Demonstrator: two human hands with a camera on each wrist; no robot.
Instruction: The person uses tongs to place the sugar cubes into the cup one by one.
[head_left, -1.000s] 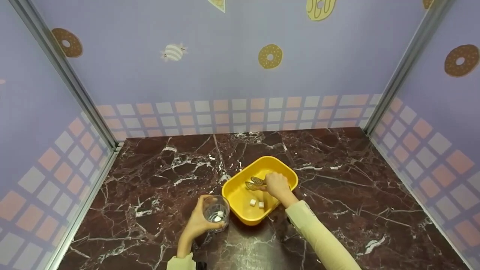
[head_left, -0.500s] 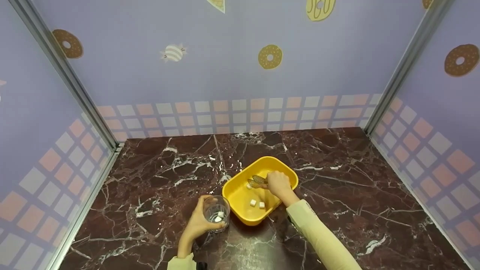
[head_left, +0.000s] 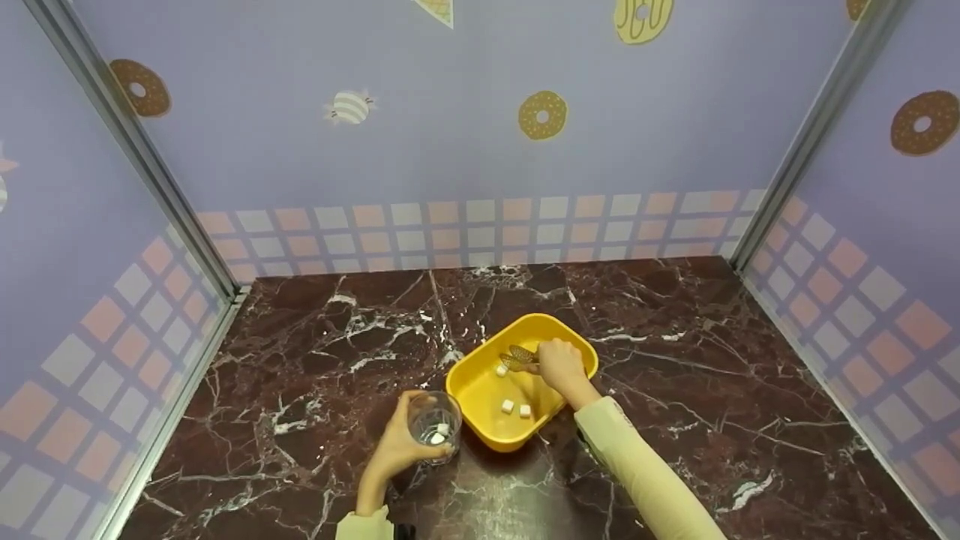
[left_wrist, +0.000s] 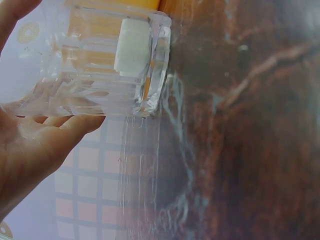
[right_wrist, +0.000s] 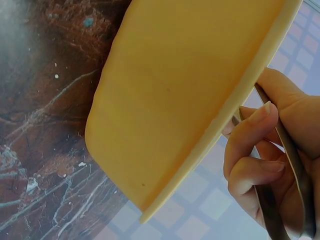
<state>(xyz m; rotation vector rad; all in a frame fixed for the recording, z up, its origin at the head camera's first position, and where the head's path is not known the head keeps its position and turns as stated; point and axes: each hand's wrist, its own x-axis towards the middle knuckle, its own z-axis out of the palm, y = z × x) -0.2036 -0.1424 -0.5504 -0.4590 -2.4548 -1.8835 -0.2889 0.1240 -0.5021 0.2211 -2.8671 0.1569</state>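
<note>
My left hand [head_left: 395, 442] curls round a clear drinking glass [head_left: 421, 406], its base at the tabletop in the left wrist view. Inside lie white cubes [left_wrist: 134, 47], two of which show from above. Over the yellow plastic basin [head_left: 480, 411], my right hand [head_left: 561, 369] grips metal tongs [head_left: 516, 357] with perforated, scoop-shaped ends. A white cube [head_left: 501, 370] sits right at the tongs' tips, and two more, a left cube [head_left: 508, 406] and a right cube [head_left: 525, 411], lie nearer me. From the right wrist, the basin's wall hides the tong tips, while the tong arms [right_wrist: 295, 160] show between my fingers.
The basin stands slantwise just right of the glass on a dark red marbled tabletop [head_left: 345, 322]. Lilac walls [head_left: 450, 135] with printed sweets and checks enclose the back and both sides, with metal posts [head_left: 780, 150] at the corners.
My right hand and the tongs have shifted slightly right and away from me, and a cube at the tips has come into view. The left hand and glass have stayed put.
</note>
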